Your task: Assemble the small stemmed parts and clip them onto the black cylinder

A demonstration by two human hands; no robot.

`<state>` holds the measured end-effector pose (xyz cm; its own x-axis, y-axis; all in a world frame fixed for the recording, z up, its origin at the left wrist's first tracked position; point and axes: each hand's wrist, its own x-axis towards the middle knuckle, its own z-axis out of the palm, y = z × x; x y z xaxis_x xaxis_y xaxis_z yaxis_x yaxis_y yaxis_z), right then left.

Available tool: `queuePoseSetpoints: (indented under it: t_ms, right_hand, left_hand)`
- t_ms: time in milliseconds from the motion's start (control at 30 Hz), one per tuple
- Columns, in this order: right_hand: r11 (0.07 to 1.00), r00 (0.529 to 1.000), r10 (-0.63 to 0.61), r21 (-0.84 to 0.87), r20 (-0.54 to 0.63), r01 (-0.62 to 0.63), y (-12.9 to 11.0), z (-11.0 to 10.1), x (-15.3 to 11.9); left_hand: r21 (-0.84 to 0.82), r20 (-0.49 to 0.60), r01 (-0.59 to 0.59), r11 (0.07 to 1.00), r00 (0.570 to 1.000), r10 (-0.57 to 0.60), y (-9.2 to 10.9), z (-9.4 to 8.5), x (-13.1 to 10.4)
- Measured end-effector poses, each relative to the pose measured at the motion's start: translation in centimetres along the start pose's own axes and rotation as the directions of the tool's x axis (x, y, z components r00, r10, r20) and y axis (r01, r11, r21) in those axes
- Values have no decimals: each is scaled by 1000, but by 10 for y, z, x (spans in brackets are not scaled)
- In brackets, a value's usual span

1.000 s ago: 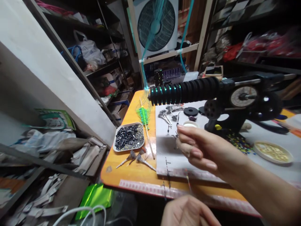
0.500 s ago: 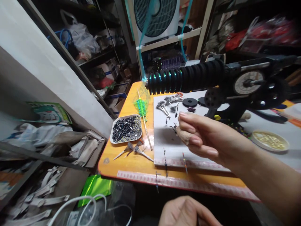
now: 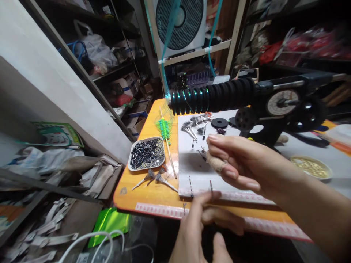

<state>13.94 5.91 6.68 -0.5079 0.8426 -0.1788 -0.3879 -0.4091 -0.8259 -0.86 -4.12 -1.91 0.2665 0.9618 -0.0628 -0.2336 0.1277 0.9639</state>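
Observation:
My right hand (image 3: pixel 236 160) hovers over the white board (image 3: pixel 186 164), its thumb and fingers pressed together; a wrapping covers one finger, and whatever the pinch holds is too small to make out. Lower down, my left hand (image 3: pixel 203 226) is at the table's front edge with its fingers spread, nothing visible in it. Thin beaded pieces, one dark red-black (image 3: pixel 211 186) and one black (image 3: pixel 191 186), stand near its fingertips. A black ribbed roller (image 3: pixel 214 95) with shiny teal strands extends above my right hand. Bundles of grey-tipped sticks (image 3: pixel 189 130) lie on the board.
A white tray of black tubes (image 3: pixel 146 155) sits on the orange table (image 3: pixel 124 190) at left, beside a green bristly stick (image 3: pixel 165 129). A dish of golden bits (image 3: pixel 311 166) lies at right. Behind are a box fan (image 3: pixel 179 23) and cluttered shelves.
My left hand has risen from the bottom edge toward the board's front edge, and its fingers have opened out. My right hand keeps its pinch in nearly the same place. The view has shifted slightly.

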Motion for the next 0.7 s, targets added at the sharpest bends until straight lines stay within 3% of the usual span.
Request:
queuePoseSetpoints:
  t_ms: [67, 167, 333, 400, 467, 567, 633, 700]
  right_hand:
    - [1000, 1000, -3, -21, 3, 3, -1, 4, -1]
    - [999, 1000, -2, -37, 8, 2, -2, 6, -1]
    - [1000, 1000, 31, 2, 2, -31, 0, 6, 0]
    - [997, 998, 55, 49, -16, -55, 1, 7, 1]
    - [991, 997, 65, 123, -51, -59, 4, 9, 3]
    - [972, 991, 68, 230, -112, -40, 8, 14, 7]
    - [962, 988, 74, 270, -136, -35, 10, 18, 10]
    - [956, 986, 82, 291, -148, -36, 12, 21, 13]
  left_hand:
    - [101, -40, 19, 995, 999, -15, 13, -1, 11]
    - [160, -8, 77, 984, 997, -77, 28, 0, 26]
    - [278, 77, 35, 960, 995, -59, 29, 1, 36]
    - [158, 72, 36, 987, 996, -48, 22, 3, 36]
    - [-117, 82, 81, 990, 994, -72, 14, 6, 33]
    - [-512, 160, 182, 839, 980, -115, 8, 10, 27]
    - [-583, 180, 217, 783, 974, -135, 10, 10, 22]
    - [-544, 162, 232, 806, 972, -171, 14, 6, 17]
